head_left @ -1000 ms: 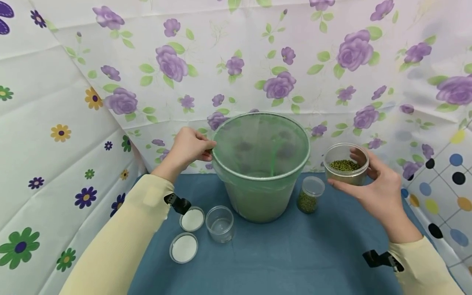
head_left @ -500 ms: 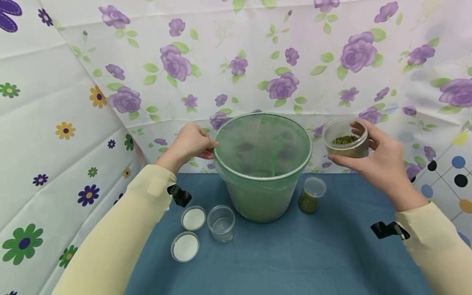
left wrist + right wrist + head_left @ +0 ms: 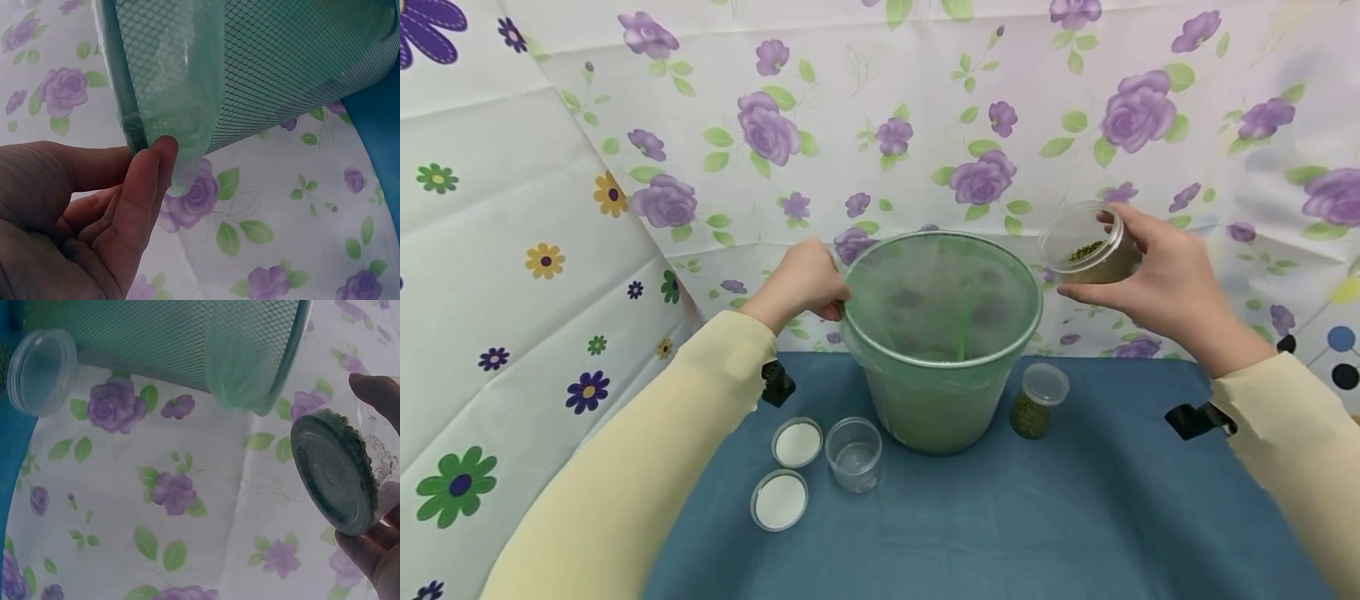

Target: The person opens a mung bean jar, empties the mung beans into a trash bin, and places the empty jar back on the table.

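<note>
A mesh bin [image 3: 934, 417] lined with a thin green plastic bag [image 3: 187, 81] stands at the back middle of the table. My left hand [image 3: 808, 282] pinches the bag at the bin's left rim between thumb and fingers. To the right, raised above rim height, my right hand [image 3: 1176, 279] grips a clear plastic jar [image 3: 1118, 265] without a lid. Small green beans [image 3: 359, 447] lie in this jar, which is tilted left towards the bin. A gap separates the jar from the rim.
A lidded jar of green beans [image 3: 1032, 415] stands right of the bin. Front left are an open clear jar [image 3: 855, 467] and two round white-topped lids [image 3: 779, 502]. Floral cloth [image 3: 880, 108] hangs close behind the bin; blue cloth [image 3: 970, 533] covers the table.
My right hand has lifted the jar up and slightly left, tilting it further towards the bin. The left hand stays at the bin's rim. The view has shifted slightly.
</note>
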Demonstrator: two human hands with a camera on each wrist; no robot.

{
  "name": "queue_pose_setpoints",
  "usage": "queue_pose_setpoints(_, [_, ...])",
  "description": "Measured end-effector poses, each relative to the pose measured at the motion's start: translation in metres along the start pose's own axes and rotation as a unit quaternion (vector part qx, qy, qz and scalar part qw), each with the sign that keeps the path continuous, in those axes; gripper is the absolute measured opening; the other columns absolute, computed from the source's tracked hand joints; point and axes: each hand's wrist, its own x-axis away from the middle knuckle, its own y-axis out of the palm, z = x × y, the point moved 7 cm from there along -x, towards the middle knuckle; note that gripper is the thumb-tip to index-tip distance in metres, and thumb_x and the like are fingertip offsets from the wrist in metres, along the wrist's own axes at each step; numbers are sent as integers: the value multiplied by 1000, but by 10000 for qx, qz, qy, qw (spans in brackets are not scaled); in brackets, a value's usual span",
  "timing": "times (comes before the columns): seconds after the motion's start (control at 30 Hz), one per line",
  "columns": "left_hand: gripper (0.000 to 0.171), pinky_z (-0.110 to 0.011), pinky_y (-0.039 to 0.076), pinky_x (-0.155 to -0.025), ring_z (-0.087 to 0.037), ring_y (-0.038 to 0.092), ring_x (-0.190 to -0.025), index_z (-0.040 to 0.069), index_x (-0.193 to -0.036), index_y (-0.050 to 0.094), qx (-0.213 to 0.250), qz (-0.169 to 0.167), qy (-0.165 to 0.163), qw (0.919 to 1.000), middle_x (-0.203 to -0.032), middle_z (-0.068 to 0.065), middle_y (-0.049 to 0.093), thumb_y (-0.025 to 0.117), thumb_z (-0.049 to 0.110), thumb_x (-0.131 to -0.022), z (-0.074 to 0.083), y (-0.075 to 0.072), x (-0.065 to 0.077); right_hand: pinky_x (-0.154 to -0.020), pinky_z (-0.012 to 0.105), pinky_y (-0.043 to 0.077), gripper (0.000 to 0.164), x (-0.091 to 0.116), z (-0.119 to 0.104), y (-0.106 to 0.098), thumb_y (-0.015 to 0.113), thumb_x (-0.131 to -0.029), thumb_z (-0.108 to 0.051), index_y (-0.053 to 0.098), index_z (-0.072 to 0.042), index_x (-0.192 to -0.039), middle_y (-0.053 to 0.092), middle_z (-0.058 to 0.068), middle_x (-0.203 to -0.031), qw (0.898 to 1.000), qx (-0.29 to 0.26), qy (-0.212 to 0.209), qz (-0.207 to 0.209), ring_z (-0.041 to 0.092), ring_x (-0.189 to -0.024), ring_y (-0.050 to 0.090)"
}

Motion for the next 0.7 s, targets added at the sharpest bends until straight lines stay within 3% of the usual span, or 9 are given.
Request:
queue_pose_setpoints(0.07, [23, -29, 55, -52, -18, 66, -48, 3, -59, 63, -288, -3, -16, 9996, -59, -15, 67, 63, 8, -81, 4, 0, -1, -68, 28, 45, 93, -3, -2, 0, 85, -55, -51, 48, -25, -136, 63, 7, -116, 9999, 89, -47, -99, 23, -90, 60])
queue_pose_setpoints(0.23, [16, -28, 55, -50, -18, 66, -48, 1, -66, 67, -534, -65, -184, 9984, -58, -13, 67, 63, 7, -80, 7, 0, -3, -72, 49, 51, 92, -13, -5, 0, 85, -56, -52, 48, -24, -136, 63, 9, -113, 9989, 192, -135, -408, 27, -92, 62])
queue_pose_setpoints(0.4, [13, -30, 56, -52, -18, 66, -48, -2, -70, 70, -236, -136, -306, 9992, -57, -13, 67, 64, 6, -78, 4, -2, -5, -72, 49, 49, 92, -22, -8, 0, 84, -56, -53, 47, -26, -136, 63, 9, -111, 9963, 430, -311, -669, 28, -92, 60])
queue_pose_setpoints(0.7, [12, -32, 57, -54, -26, 70, -59, -4, -73, 70, 105, -203, -363, 9991, -58, -14, 67, 65, 6, -77, 3, -2, -6, -78, 53, 47, 101, -33, -21, 4, 80, -59, -58, 38, -21, -143, 59, 14, -122, 9887, 797, -647, -1092, 34, -104, 55])
